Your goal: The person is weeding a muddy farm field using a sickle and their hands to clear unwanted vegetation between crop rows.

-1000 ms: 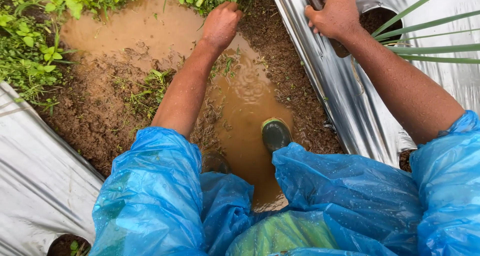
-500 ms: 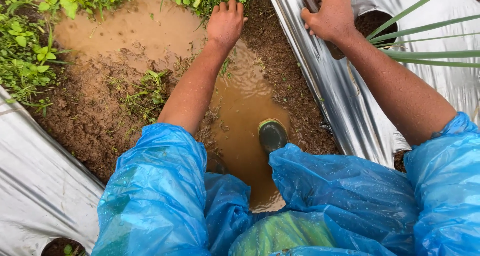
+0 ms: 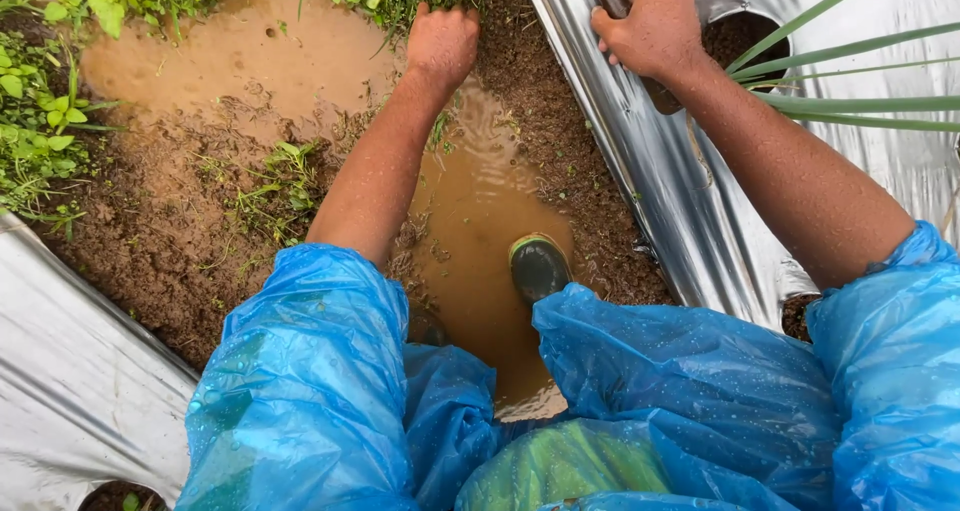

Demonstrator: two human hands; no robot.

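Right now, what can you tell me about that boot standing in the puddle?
The boot is dark, rubbery-looking, with a thin yellowish-green rim around its rounded toe. Only the toe shows; the rest hides under the blue plastic raincoat. It looks wet and muddy, and points up the picture. It stands in brown muddy water in the furrow between two silver plastic sheets. Neither of the hands touches it.

Both arms are bare from hand to above the elbow — the left hand (image 3: 441, 43) and right hand (image 3: 650, 23) wear no gloves, rings or watch. A thin, translucent blue plastic raincoat (image 3: 300, 391) covers the upper arms, its sleeves bunched and crinkled, beaded with water drops. It drapes over the knees too — a green garment (image 3: 565, 463) shows through beneath. One dark rubber boot toe (image 3: 539, 267), rimmed yellow-green, pokes out.
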